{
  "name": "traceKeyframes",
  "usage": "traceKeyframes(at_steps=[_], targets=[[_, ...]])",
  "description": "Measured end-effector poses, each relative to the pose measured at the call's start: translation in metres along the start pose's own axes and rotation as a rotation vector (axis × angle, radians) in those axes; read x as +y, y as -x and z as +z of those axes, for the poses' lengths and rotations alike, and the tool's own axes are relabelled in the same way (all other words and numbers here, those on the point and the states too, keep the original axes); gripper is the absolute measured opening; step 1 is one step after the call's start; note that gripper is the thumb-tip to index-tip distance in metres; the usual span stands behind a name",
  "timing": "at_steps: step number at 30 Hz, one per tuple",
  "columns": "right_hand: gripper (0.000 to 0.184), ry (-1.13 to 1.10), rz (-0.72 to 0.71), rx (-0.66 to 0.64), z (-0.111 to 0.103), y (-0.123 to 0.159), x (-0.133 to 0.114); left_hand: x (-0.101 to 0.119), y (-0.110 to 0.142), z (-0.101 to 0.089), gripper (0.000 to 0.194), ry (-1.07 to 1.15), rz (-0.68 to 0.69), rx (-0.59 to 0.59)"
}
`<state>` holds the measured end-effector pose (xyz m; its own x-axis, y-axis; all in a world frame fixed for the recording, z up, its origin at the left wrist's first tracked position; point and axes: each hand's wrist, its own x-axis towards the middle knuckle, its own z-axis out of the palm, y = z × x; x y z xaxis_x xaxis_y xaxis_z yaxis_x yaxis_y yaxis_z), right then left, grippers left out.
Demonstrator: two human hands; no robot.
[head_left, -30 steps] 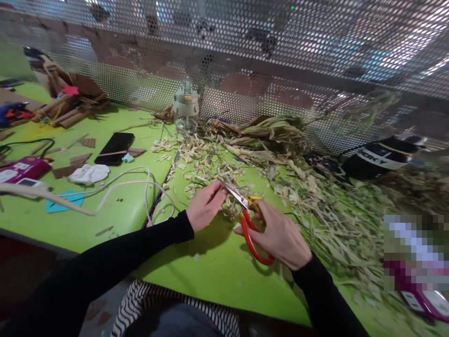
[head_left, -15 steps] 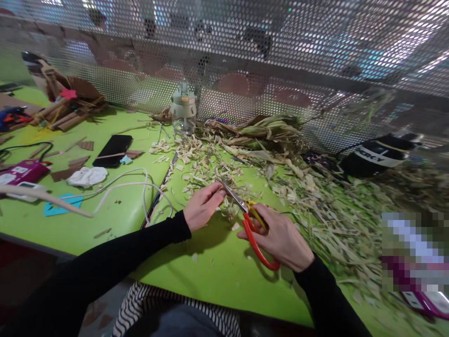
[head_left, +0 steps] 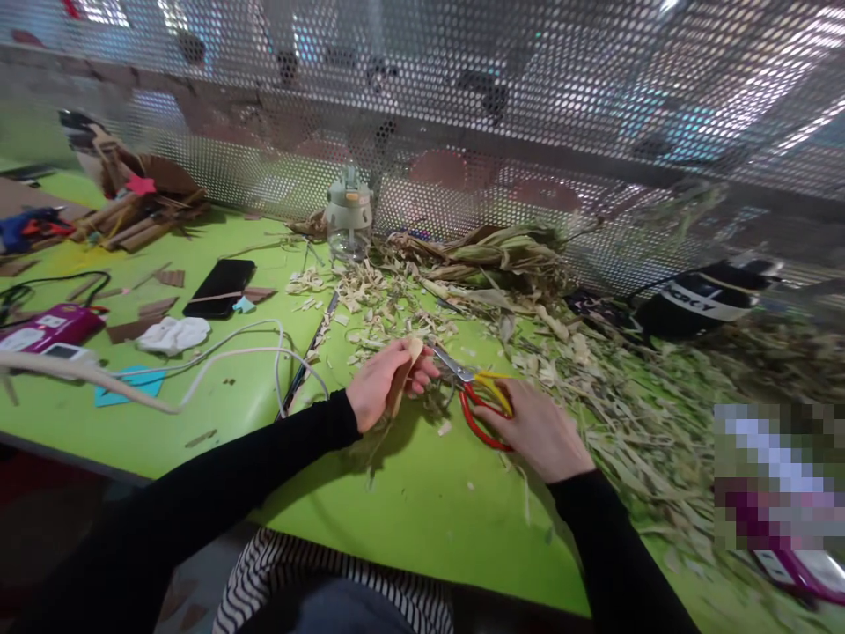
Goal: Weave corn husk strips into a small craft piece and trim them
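Between the thumb and fingers of my left hand [head_left: 384, 386] is a strip of dry corn husk [head_left: 404, 374], its pale end up and its thin tail hanging toward the table. My right hand [head_left: 545, 427] grips the scissors [head_left: 479, 387] by their red and yellow handles. The metal blades point left, with their tips close to the left fingers; whether they stand slightly apart is hard to tell. Pale husk clippings [head_left: 363, 299] lie scattered on the green table [head_left: 409, 519] beyond both hands.
A bundle of dry husks [head_left: 502, 251] and a bottle [head_left: 349, 216] stand by the perforated metal screen [head_left: 429, 114]. Shredded husk [head_left: 634, 431] covers the right side. At left lie a phone [head_left: 221, 288], white cable [head_left: 244, 352], tissue [head_left: 172, 335] and cardboard sticks [head_left: 135, 224].
My left hand has turned and lifted a little, bringing the husk strip into view. The scissors have shifted slightly right, away from the left fingers, and their handles look tilted flatter.
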<state>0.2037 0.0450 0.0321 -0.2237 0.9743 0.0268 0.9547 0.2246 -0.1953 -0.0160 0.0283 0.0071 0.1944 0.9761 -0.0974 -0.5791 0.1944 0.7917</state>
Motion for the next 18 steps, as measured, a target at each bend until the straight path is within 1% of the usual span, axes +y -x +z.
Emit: traceKeyframes(at_steps=[2, 3, 4, 6, 7, 9, 11, 13, 15, 17, 18], targets=[[0.041, -0.022, -0.056, 0.135, -0.001, 0.001, -0.006, 0.0, -0.001, 0.001, 0.018, 0.043, -0.003, 0.042], [0.042, -0.079, -0.081, 0.165, -0.002, 0.002, -0.013, 0.0, 0.0, 0.002, 0.018, 0.048, 0.006, 0.046], [0.043, -0.167, -0.107, 0.141, -0.001, 0.003, -0.022, -0.001, 0.001, 0.003, 0.017, 0.047, 0.02, 0.047], [0.039, -0.38, -0.197, -0.087, 0.004, 0.004, -0.044, -0.003, 0.003, 0.005, 0.013, 0.044, 0.054, 0.038], [0.037, -0.435, -0.229, -0.142, 0.007, 0.003, -0.053, -0.004, 0.004, 0.005, 0.012, 0.047, 0.066, 0.032], [0.03, -0.538, -0.244, -0.111, 0.015, 0.0, -0.067, -0.006, 0.005, 0.005, 0.012, 0.051, 0.067, 0.013], [0.026, -0.653, -0.213, -0.045, 0.02, -0.004, -0.069, -0.007, 0.006, 0.004, 0.014, 0.003, 0.033, 0.002], [0.026, -0.767, -0.139, -0.004, 0.022, -0.006, -0.064, -0.007, 0.006, 0.003, 0.015, -0.111, -0.048, 0.013], [0.026, -0.847, -0.064, 0.009, 0.021, -0.006, -0.057, -0.006, 0.007, 0.003, 0.013, -0.264, -0.129, 0.004], [0.024, -0.885, -0.033, 0.012, 0.019, -0.004, -0.051, -0.006, 0.01, 0.005, 0.003, -0.366, -0.169, -0.021], [0.022, -0.89, -0.031, 0.009, 0.019, -0.003, -0.05, -0.006, 0.012, 0.006, 0.005, -0.406, -0.178, -0.04]])
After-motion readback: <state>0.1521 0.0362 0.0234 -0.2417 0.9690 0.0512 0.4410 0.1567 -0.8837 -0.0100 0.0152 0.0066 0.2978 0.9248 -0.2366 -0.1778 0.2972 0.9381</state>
